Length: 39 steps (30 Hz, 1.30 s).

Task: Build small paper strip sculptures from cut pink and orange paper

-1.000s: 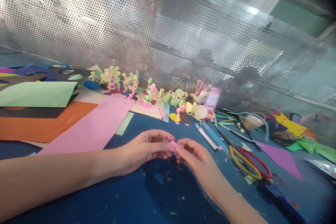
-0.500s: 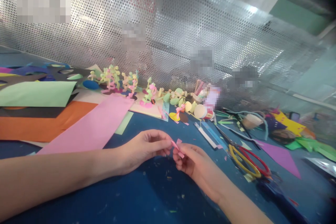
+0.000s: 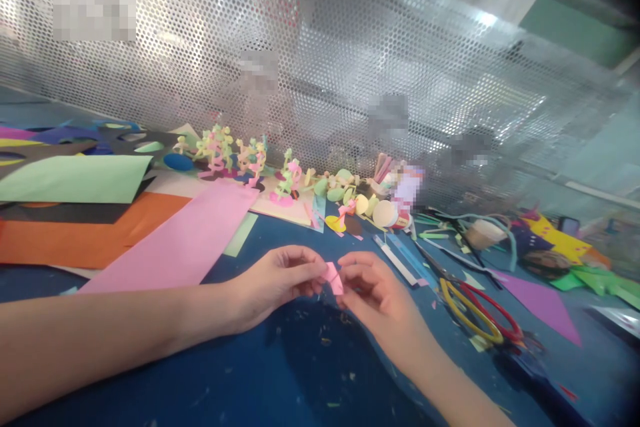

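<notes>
My left hand [image 3: 283,287] pinches a small folded strip of pink paper [image 3: 333,279] between thumb and fingertips, above the blue table [image 3: 280,367]. At the strip's right edge is my right hand [image 3: 377,290], its thumb apart from its curved fingers. Its fingertips are very near or touching the paper; contact is hard to make out. A long sheet of pink paper [image 3: 185,233] lies beyond my left forearm. Scissors with yellow and red handles [image 3: 473,310] rest to the right of my right hand.
Small paper figures [image 3: 215,150] stand along the back before a perforated metal screen [image 3: 320,67]. Green paper [image 3: 75,177] and orange paper [image 3: 100,233] are at left. A white glue bottle [image 3: 390,215], a ruler [image 3: 397,260] and purple paper [image 3: 540,303] lie right.
My right hand has loosened its pinch, and its fingers have spread from the pink strip. The strip now shows a broader folded face, still in my left hand. The view has shifted slightly.
</notes>
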### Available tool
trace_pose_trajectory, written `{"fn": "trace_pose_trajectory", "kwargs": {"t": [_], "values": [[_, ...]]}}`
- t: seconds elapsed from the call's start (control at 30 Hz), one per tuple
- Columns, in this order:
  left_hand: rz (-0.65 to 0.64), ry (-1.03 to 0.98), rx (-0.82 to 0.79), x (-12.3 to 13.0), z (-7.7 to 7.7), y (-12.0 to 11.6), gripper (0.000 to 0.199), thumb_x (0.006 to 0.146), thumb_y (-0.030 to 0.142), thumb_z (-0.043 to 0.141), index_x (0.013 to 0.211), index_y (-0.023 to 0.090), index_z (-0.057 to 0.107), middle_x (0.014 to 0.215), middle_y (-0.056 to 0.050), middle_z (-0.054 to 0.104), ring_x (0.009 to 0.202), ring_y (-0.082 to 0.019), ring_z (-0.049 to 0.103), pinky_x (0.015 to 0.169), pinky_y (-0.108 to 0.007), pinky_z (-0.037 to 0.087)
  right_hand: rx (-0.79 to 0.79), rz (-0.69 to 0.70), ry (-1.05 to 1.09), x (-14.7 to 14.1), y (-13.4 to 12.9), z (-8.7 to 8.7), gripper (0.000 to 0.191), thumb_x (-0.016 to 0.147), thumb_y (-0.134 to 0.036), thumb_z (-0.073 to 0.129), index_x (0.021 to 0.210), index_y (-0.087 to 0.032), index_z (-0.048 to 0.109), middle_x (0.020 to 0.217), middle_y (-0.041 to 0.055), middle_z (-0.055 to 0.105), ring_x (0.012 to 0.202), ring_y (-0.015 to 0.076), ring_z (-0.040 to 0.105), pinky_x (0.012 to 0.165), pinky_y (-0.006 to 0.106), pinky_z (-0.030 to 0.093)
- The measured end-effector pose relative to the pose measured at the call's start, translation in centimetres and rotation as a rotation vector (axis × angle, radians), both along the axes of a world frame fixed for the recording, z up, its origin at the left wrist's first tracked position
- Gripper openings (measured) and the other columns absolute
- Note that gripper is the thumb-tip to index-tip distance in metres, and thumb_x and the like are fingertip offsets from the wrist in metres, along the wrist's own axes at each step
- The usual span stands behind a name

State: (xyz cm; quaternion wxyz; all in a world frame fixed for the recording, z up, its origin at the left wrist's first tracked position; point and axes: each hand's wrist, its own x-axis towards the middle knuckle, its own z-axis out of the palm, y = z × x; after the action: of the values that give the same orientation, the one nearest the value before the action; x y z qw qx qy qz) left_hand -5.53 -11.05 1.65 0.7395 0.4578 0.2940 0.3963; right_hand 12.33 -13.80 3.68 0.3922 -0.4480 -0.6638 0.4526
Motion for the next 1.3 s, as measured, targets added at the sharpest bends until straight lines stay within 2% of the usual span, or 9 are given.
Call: {"fn": "trace_pose_trajectory", "kwargs": {"t": [0.2, 0.53, 0.7, 0.83, 1.03, 1.17, 1.3], "values": [[-0.03, -0.008, 0.004, -0.07, 0.27, -0.18, 0.017, 0.073, 0.029, 0.065, 0.077, 0.013, 0.061, 0.075, -0.002, 0.059, 0.068, -0.009, 0.051, 0.069, -0.023, 0.039, 0.08, -0.037, -0.124, -0.04, -0.26, 0.32, 0.008, 0.079, -0.028, 0.059, 0.084, -0.023, 0.061, 0.079, -0.0001, 0.061, 0.071, 0.0128, 0.058, 0.065, 0.024, 0.048], [-0.058, 0.006, 0.019, -0.02, 0.49, -0.25, 0.016, 0.073, 0.028, 0.066, 0.077, 0.013, 0.061, 0.071, -0.001, 0.058, 0.066, -0.009, 0.052, 0.069, -0.024, 0.04, 0.005, -0.025, -0.026, -0.28, -0.34, 0.23, 0.009, 0.079, -0.028, 0.059, 0.078, -0.02, 0.056, 0.072, -0.0022, 0.057, 0.065, 0.0099, 0.057, 0.061, 0.02, 0.047], [-0.071, 0.014, 0.013, -0.05, 0.37, -0.2, 0.017, 0.073, 0.028, 0.065, 0.077, 0.012, 0.061, 0.075, -0.003, 0.059, 0.069, -0.01, 0.053, 0.072, -0.025, 0.041, -0.041, -0.01, 0.0, -0.35, -0.43, 0.49, 0.008, 0.082, -0.028, 0.054, 0.08, -0.02, 0.054, 0.072, -0.0022, 0.057, 0.066, 0.0095, 0.057, 0.062, 0.019, 0.047], [-0.054, 0.004, 0.009, -0.03, 0.16, -0.17, 0.017, 0.073, 0.028, 0.065, 0.077, 0.013, 0.061, 0.073, -0.002, 0.058, 0.068, -0.009, 0.053, 0.071, -0.024, 0.041, 0.021, 0.011, -0.04, -0.35, -0.5, 0.47, 0.007, 0.082, -0.027, 0.055, 0.085, -0.02, 0.055, 0.081, -0.0009, 0.058, 0.073, 0.0102, 0.058, 0.067, 0.02, 0.048], [-0.055, 0.003, 0.016, 0.04, -0.02, -0.12, 0.016, 0.074, 0.028, 0.065, 0.079, 0.013, 0.061, 0.074, -0.002, 0.06, 0.068, -0.009, 0.053, 0.071, -0.024, 0.041, 0.061, 0.009, -0.076, -0.37, -0.75, 0.4, 0.006, 0.083, -0.026, 0.053, 0.083, -0.021, 0.055, 0.078, -0.0017, 0.057, 0.068, 0.0092, 0.057, 0.064, 0.019, 0.048], [-0.053, 0.01, 0.023, -0.01, -0.03, -0.13, 0.016, 0.075, 0.028, 0.064, 0.078, 0.013, 0.061, 0.075, -0.002, 0.059, 0.069, -0.01, 0.053, 0.073, -0.025, 0.041, 0.09, 0.053, -0.074, -0.36, -0.84, 0.43, 0.005, 0.082, -0.025, 0.054, 0.086, -0.022, 0.056, 0.085, -0.0011, 0.057, 0.076, 0.0104, 0.058, 0.068, 0.02, 0.049], [-0.053, 0.018, 0.02, -0.03, -0.04, -0.08, 0.016, 0.074, 0.028, 0.065, 0.078, 0.013, 0.06, 0.075, -0.002, 0.058, 0.069, -0.01, 0.053, 0.072, -0.026, 0.041, 0.08, 0.011, -0.099, -0.36, -0.72, 0.31, 0.006, 0.081, -0.028, 0.056, 0.082, -0.021, 0.055, 0.079, -0.0019, 0.056, 0.072, 0.01, 0.058, 0.066, 0.02, 0.049]]}}
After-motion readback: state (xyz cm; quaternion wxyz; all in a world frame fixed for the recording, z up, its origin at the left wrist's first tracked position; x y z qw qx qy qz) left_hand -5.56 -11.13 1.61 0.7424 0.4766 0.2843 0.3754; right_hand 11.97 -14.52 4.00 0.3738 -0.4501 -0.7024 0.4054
